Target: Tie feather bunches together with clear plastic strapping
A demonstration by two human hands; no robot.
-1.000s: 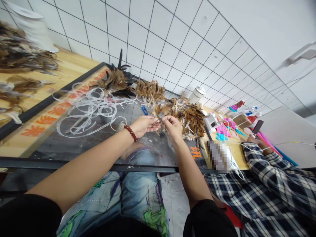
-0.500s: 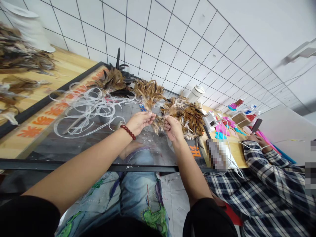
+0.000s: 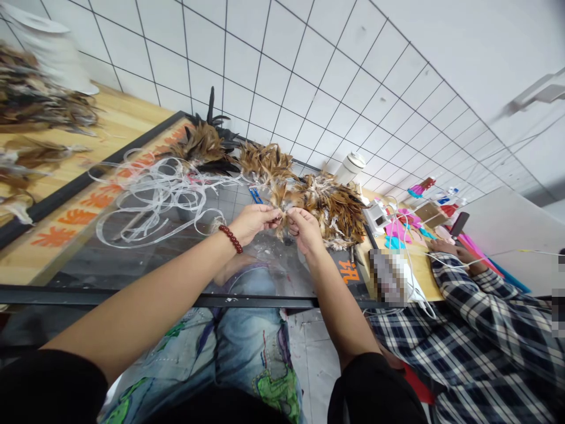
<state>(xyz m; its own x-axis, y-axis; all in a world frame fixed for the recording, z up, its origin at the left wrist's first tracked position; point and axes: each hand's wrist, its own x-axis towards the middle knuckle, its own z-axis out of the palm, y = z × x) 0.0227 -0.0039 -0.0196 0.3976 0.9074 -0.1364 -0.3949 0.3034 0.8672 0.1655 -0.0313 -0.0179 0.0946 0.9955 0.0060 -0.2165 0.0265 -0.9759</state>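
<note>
My left hand [image 3: 256, 222], with a beaded bracelet on its wrist, is closed in a pinch on a small brown feather [image 3: 279, 197]. Close beside it, my right hand [image 3: 305, 228] also pinches with thumb and forefinger near the feather's pale lower end; what its fingers hold is too small to make out. Just behind the hands lies a brown feather bunch [image 3: 265, 158]. A larger pile of brown feathers [image 3: 338, 206] is at the right hand's far side. Blue-handled tweezers or a similar slim blue tool [image 3: 255, 195] lie beyond the left hand.
A tangle of translucent white ribbon [image 3: 154, 200] covers the glass-topped table's left part. More brown and black feathers [image 3: 200, 144] lie behind it. A white cup [image 3: 351, 168] stands by the tiled wall. On the right, a person in a plaid sleeve [image 3: 459, 282] sits near white cables [image 3: 408, 265].
My hands have come closer together. The left fingers have closed into a pinch, and the feather between the hands has shifted right. The neighbour's hand has moved slightly left.
</note>
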